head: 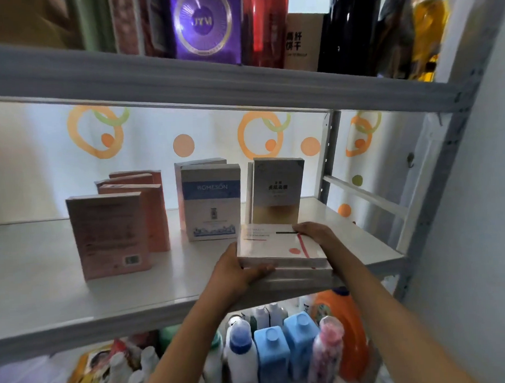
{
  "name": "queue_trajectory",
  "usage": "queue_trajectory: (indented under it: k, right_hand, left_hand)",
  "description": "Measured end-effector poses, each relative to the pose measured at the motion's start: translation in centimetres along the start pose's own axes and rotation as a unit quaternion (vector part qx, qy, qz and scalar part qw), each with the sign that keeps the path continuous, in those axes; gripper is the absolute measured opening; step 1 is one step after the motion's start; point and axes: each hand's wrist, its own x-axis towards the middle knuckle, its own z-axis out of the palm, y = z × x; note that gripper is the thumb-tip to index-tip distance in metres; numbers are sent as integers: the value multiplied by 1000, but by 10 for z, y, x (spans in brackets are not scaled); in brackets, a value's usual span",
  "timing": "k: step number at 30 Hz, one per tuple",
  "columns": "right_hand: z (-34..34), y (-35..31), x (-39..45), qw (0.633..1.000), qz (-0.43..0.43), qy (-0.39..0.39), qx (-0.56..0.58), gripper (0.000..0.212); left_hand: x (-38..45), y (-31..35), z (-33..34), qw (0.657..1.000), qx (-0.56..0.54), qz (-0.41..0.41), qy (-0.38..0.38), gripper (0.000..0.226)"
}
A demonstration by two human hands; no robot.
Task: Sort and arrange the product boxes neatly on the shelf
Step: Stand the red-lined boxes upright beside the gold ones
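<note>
Both hands clasp a small stack of flat white boxes (pixel 279 249) at the front right edge of the middle shelf (pixel 48 284). Left hand (pixel 237 273) curls round the stack's near left corner, thumb lying along the front edge; right hand (pixel 315 235) wraps the far right side, fingers bent over the top box near its red stripe. The stack looks to be two boxes deep, though glare on the wrapping makes the count uncertain. It lies flat with its near edge about at the shelf's front lip, and whether it rests fully on the shelf cannot be told.

Gripping from opposite sides keeps the boxes squared one upon the other, which suits setting them down as a group. Directly behind stand the grey-and-gold boxes (pixel 275 190), upright and facing front, touching or nearly touching the stack's far edge. To their left stand the blue-and-white boxes marked ROMESON (pixel 211 201), one behind another, and further left, toward the shelf's middle, a row of pink boxes (pixel 112 233) runs front to back. Each kind is filed in its own column, so the white stack probably belongs in a column of its own at the right end, likely stood upright to match.

Taller packages crowd the upper shelf (pixel 213 78), among them a purple box (pixel 205 26). Detergent bottles (pixel 279 350) fill the level below.
</note>
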Motion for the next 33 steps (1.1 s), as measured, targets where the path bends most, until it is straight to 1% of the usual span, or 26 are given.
queue_trajectory:
  k: [4, 8, 10, 12, 13, 14, 15, 16, 17, 19, 20, 21, 23, 25, 29, 31, 33]
  right_hand:
    - [28, -6, -8, 1000, 7, 0, 10, 23]
    - [56, -14, -5, 1000, 5, 7, 16, 29]
    - [68, -15, -5, 1000, 1, -2, 9, 24]
    - [78, -15, -8, 1000, -7, -9, -19, 18]
    - [83, -17, -11, 1000, -9, -1, -2, 18]
    - [87, -18, -13, 1000, 10, 0, 22, 21]
    - [91, -23, -17, 999, 1, -11, 39, 29]
    - [91, -21, -18, 1000, -20, -14, 11, 35]
    - [91, -21, -19, 1000, -27, -9, 4, 34]
    - [91, -19, -20, 999, -27, 21, 3, 20]
    - [92, -17, -17, 998, -4, 38, 46, 19]
    - [91, -16, -16, 996, 9, 39, 77, 23]
    - [90, -16, -15, 997, 9, 42, 66, 34]
    - [91, -17, -18, 997, -12, 54, 53, 39]
    - [92, -34, -31, 992, -92, 91, 12, 28]
    - [84, -43, -36, 987, -125, 98, 20, 27]
    - [71, -50, -39, 984, -141, 100, 31, 28]
  left_hand:
    - [-14, -2, -24, 999, -30, -10, 20, 57]
    - [-26, -5, -50, 994, -82, -57, 43, 51]
    - [-32, -7, -59, 991, -89, -69, 69, 48]
    - [-36, -9, -66, 986, -109, -93, 86, 50]
    - [-37, -10, -68, 982, -127, -106, 92, 50]
    - [-39, -10, -71, 977, -144, -123, 97, 49]
    - [-41, -9, -72, 971, -167, -138, 101, 47]
    - [-41, -10, -74, 963, -202, -150, 101, 44]
    - [-40, -12, -75, 953, -241, -152, 101, 40]
    - [-45, -10, -77, 948, -267, -138, 99, 34]
    - [-47, -9, -77, 953, -255, -129, 104, 33]
    - [-48, -9, -76, 957, -243, -115, 110, 35]
    - [-51, -7, -78, 970, -198, -86, 115, 42]
    - [-56, 0, -79, 975, -180, -48, 122, 44]
    - [-62, 15, -85, 963, -224, 27, 149, 35]
    - [-61, 23, -88, 953, -270, 54, 130, 32]
    - [-59, 33, -89, 949, -285, 78, 112, 27]
